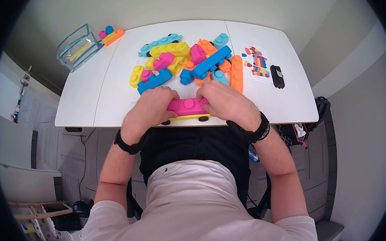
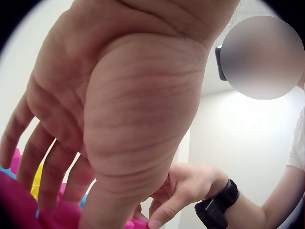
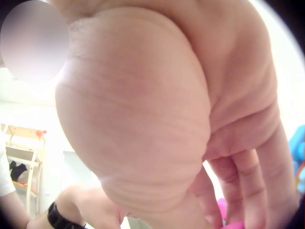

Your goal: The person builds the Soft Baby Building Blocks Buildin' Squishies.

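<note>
A long pink block (image 1: 187,106) lies on top of a yellow base (image 1: 185,117) with dark wheels, near the front edge of the table. My left hand (image 1: 151,106) grips the pink block's left end, thumb on the near side and fingers on the far side. At the other end, my right hand (image 1: 224,100) holds the block in the same way. The left wrist view shows the left hand (image 2: 109,114) with its fingertips at pink plastic (image 2: 62,217). In the right wrist view, the right hand (image 3: 167,114) has its fingers down by pink plastic (image 3: 234,225).
Beyond the hands lies a pile of loose blocks, including a long blue one (image 1: 211,63) and an orange one (image 1: 236,73). A printed picture sheet (image 1: 256,63) and a black case (image 1: 277,76) are at the right. A clear pouch (image 1: 79,48) stands at the far left.
</note>
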A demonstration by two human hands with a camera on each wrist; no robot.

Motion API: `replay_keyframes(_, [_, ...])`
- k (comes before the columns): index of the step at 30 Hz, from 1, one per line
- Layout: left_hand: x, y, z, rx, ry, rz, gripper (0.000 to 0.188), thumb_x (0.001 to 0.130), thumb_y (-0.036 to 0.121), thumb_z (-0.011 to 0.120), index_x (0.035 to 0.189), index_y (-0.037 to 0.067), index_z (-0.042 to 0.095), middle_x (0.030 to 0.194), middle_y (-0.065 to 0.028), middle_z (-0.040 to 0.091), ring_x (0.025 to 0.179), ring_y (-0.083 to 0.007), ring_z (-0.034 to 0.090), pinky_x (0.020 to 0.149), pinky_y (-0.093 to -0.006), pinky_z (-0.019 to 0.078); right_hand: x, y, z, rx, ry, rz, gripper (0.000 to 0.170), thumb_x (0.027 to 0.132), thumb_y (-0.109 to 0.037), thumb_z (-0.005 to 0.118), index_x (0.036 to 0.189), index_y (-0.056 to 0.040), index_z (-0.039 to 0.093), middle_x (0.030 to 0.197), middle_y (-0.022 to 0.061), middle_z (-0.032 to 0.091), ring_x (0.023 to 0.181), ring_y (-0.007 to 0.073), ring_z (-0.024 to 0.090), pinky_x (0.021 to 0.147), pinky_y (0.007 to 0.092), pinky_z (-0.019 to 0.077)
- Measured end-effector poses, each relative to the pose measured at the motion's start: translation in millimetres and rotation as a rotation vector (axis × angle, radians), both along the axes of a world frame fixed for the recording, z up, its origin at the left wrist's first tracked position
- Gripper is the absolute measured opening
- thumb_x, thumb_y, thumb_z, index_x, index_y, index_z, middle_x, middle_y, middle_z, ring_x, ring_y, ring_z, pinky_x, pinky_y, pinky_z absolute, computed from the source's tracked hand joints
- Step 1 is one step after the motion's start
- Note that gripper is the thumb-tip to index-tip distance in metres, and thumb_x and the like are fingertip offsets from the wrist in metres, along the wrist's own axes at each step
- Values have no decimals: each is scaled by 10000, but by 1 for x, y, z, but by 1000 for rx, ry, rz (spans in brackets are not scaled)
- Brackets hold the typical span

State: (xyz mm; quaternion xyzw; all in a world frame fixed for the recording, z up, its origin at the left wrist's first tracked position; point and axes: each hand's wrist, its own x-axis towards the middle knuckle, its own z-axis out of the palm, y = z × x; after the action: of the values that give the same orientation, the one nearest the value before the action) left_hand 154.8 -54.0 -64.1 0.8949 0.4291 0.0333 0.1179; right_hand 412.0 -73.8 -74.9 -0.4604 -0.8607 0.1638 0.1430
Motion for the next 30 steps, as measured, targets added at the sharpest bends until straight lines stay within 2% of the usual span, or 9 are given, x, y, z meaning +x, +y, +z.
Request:
replay_keyframes(5, [1, 2, -2, -39, -1, 7, 413, 783, 141, 900, 1170, 73, 776, 1116, -135, 770, 1104, -364, 708, 960, -459, 569, -3, 2, -10, 12, -56, 10, 246, 868, -7, 772, 1112, 16, 762, 1142, 203, 711, 1123, 402, 688, 966, 478, 566])
replay_keyframes(7, [2, 3, -9, -7, -3, -14, 436, 776, 145, 912, 1184, 74, 777, 1113, -132, 769, 1107, -362, 708, 957, -459, 569, -3, 0, -19, 156, 60, 34, 84, 826, 62, 694, 910, 52, 697, 1049, 254, 690, 1037, 446, 692, 880, 515, 568])
replay_keyframes(10, [3, 0, -9, 24, 44, -8, 443, 788, 166, 913, 1202, 85, 778, 1122, -130, 772, 1108, -356, 711, 957, -457, 571, -3, 1, -21, 170, 71, 32, 72, 830, 56, 699, 899, 46, 677, 1037, 243, 684, 1019, 448, 689, 872, 519, 567])
replay_keyframes(14, [-4, 2, 7, -32, 5, 13, 456, 793, 190, 915, 1215, 90, 776, 1144, -122, 774, 1107, -350, 721, 950, -452, 578, 2, 0, -25, 234, 175, 57, 82, 831, 52, 701, 907, 39, 672, 1029, 237, 680, 1008, 446, 686, 869, 522, 565])
replay_keyframes(17, [-19, 8, 27, 52, -124, 202, 445, 828, 190, 901, 1238, 75, 772, 1129, -119, 799, 1060, -317, 753, 926, -419, 593, 3, 1, -16, 138, 50, 9, 82, 837, 44, 701, 912, 33, 671, 1017, 234, 684, 1006, 445, 690, 863, 522, 570])
replay_keyframes(19, [-35, 25, 23, 62, -189, 248, 427, 841, 181, 896, 1235, 70, 775, 1131, -123, 805, 1051, -302, 758, 927, -408, 596, 1, 2, -7, -10, -98, -60, 261, 844, 46, 747, 1102, 25, 779, 1125, 198, 721, 1095, 399, 706, 943, 476, 573])
replay_keyframes(20, [-41, 33, 23, 71, -256, 296, 409, 855, 172, 892, 1233, 64, 779, 1132, -127, 811, 1042, -287, 764, 927, -397, 598, 1, 1, -5, -10, -98, -61, 261, 844, 46, 747, 1102, 25, 779, 1125, 198, 721, 1095, 399, 706, 943, 476, 573])
replay_keyframes(28, [-68, 61, 4, 119, -239, 331, 317, 847, 153, 896, 1130, 53, 794, 1057, -101, 823, 953, -300, 773, 860, -412, 612, 3, -1, -9, 11, -102, -71, 230, 841, 49, 706, 1063, 13, 750, 1108, 184, 717, 1075, 393, 706, 921, 483, 572])
replay_keyframes(30, [-70, 61, 10, -89, -147, 333, 296, 827, 60, 892, 1106, 27, 800, 979, -100, 808, 882, -241, 759, 829, -386, 617, 3, -1, -11, 24, -94, -71, 242, 839, 55, 698, 1072, 12, 747, 1119, 185, 715, 1078, 393, 705, 926, 483, 572])
